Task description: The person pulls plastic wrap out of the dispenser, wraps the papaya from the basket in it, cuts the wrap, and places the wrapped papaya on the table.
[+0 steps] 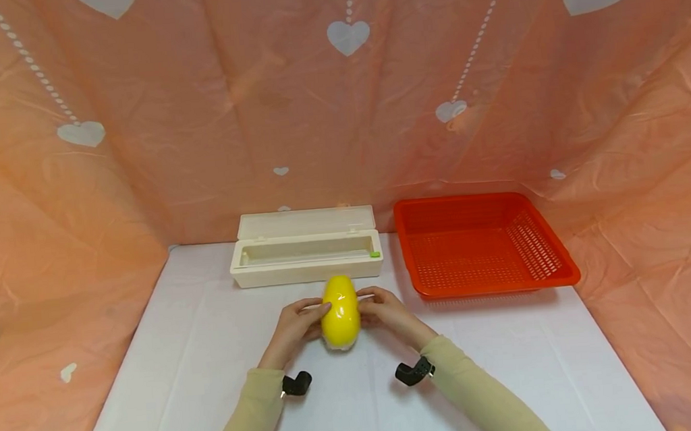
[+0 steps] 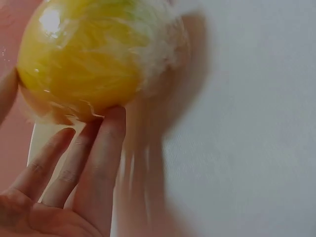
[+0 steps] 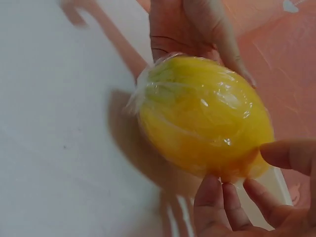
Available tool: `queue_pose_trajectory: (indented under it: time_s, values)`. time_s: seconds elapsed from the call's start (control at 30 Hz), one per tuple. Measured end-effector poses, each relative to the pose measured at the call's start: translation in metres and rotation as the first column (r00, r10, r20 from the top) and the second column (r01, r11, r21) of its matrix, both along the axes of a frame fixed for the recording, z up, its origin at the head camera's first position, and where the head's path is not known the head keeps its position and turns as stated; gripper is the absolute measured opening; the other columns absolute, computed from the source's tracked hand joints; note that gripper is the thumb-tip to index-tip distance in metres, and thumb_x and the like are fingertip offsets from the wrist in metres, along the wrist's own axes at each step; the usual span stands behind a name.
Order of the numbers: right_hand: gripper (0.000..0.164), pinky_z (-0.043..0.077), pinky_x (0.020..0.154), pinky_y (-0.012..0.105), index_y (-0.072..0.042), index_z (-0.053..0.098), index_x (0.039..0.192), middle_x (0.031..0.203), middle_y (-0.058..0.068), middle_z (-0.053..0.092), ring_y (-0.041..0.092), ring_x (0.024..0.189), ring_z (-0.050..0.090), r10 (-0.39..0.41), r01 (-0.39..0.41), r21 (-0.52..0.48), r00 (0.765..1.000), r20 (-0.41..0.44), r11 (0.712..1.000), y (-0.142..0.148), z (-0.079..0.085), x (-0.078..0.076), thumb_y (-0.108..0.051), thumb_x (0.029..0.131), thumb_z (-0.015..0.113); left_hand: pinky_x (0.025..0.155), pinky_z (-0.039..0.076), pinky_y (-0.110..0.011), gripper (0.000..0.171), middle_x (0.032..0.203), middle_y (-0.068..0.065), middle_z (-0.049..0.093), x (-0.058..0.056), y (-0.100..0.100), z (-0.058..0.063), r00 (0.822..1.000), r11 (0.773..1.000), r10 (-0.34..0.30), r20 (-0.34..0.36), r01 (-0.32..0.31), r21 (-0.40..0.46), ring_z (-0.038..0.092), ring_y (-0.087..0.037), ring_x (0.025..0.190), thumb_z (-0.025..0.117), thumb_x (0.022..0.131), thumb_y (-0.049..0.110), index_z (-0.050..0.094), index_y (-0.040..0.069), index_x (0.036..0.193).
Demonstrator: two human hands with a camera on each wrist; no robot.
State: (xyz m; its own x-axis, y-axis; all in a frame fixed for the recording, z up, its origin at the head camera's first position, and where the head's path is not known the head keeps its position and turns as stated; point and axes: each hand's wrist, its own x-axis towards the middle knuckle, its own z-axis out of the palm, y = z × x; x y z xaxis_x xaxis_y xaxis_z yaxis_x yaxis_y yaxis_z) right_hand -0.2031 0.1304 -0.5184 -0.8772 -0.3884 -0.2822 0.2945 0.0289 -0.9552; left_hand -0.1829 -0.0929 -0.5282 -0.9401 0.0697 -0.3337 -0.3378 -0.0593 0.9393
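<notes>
A smooth yellow oval fruit (image 1: 340, 314), perhaps a melon, is wrapped in clear plastic film and tinged green at one end. The film bunches up at that greenish end, as the right wrist view shows. My left hand (image 1: 298, 325) holds one side, its thumb over the near top and its fingers against the lower side. On the other side, my right hand (image 1: 392, 317) touches the fruit with thumb and fingertips. Between them the fruit is held just above the table, casting a shadow below.
Behind the hands stands a long cream film dispenser box (image 1: 307, 273) with its lid up and a small green slider (image 1: 375, 254) at its right end. A red perforated basket (image 1: 473, 290) sits at the back right. White cloth (image 1: 202, 335) covers the table; a peach curtain hangs behind.
</notes>
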Motion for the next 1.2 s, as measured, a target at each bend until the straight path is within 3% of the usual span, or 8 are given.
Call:
queue_pose_trajectory:
  time_s: [0.2,0.43,0.63,0.77,1.0,1.2]
  values:
    - [0.042,0.052,0.088,0.041,0.006,0.05,0.129,0.107,0.014,0.064,0.02,0.089,0.063,-0.012,0.012,0.023,1.0,-0.01,1.0,0.003,-0.003,-0.003,-0.013,0.093,0.06,0.073,0.057,-0.034,0.052,0.099,-0.019,0.068,-0.003,0.004,-0.004,1.0,0.999,0.027,0.015,-0.027,0.046,0.067,-0.022,0.083,0.078,0.081,0.028,0.061,-0.006,0.117]
    - [0.043,0.05,0.092,0.043,0.005,0.051,0.13,0.107,0.013,0.063,0.021,0.093,0.062,-0.048,0.047,0.045,0.999,0.01,0.998,0.002,-0.009,-0.009,-0.016,0.094,0.06,0.075,0.057,-0.036,0.053,0.104,-0.02,0.066,-0.007,0.007,-0.008,1.0,0.998,0.021,0.012,-0.022,0.063,0.067,-0.025,0.087,0.075,0.084,0.03,0.06,-0.007,0.118]
    - [0.043,0.048,0.095,0.043,0.004,0.051,0.132,0.116,0.017,0.06,0.025,0.101,0.061,-0.058,0.057,0.055,0.998,0.024,0.997,0.0,-0.008,-0.014,-0.017,0.095,0.06,0.075,0.057,-0.036,0.052,0.103,-0.018,0.067,-0.011,0.007,-0.009,0.999,0.998,0.023,0.023,-0.024,0.057,0.067,-0.023,0.086,0.074,0.085,0.032,0.061,-0.006,0.118]
    - [0.043,0.048,0.095,0.041,0.002,0.052,0.132,0.115,0.015,0.06,0.025,0.104,0.06,-0.057,0.056,0.051,0.998,0.028,0.997,0.0,-0.006,-0.016,-0.018,0.095,0.06,0.077,0.057,-0.037,0.053,0.105,-0.018,0.066,-0.012,0.007,-0.008,0.999,0.995,0.02,0.028,-0.023,0.094,0.066,-0.024,0.088,0.074,0.085,0.031,0.061,-0.007,0.119]
    - [0.045,0.048,0.095,0.042,0.006,0.049,0.133,0.119,0.019,0.06,0.027,0.105,0.061,-0.063,0.063,-0.019,0.997,0.034,0.998,0.002,-0.006,-0.016,-0.014,0.094,0.06,0.08,0.056,-0.037,0.05,0.109,-0.016,0.065,-0.012,0.003,-0.008,1.0,0.996,-0.01,0.009,0.009,0.093,0.065,-0.023,0.092,0.07,0.088,0.032,0.061,-0.005,0.12]
    - [0.045,0.045,0.098,0.045,0.009,0.045,0.134,0.12,0.021,0.059,0.028,0.106,0.061,-0.083,0.089,-0.084,0.994,0.069,0.992,0.005,-0.007,-0.012,-0.011,0.095,0.057,0.082,0.055,-0.042,0.047,0.103,-0.019,0.064,-0.009,-0.004,-0.008,1.0,0.992,0.006,-0.004,-0.005,0.127,0.066,-0.024,0.088,0.062,0.094,0.028,0.057,-0.009,0.123]
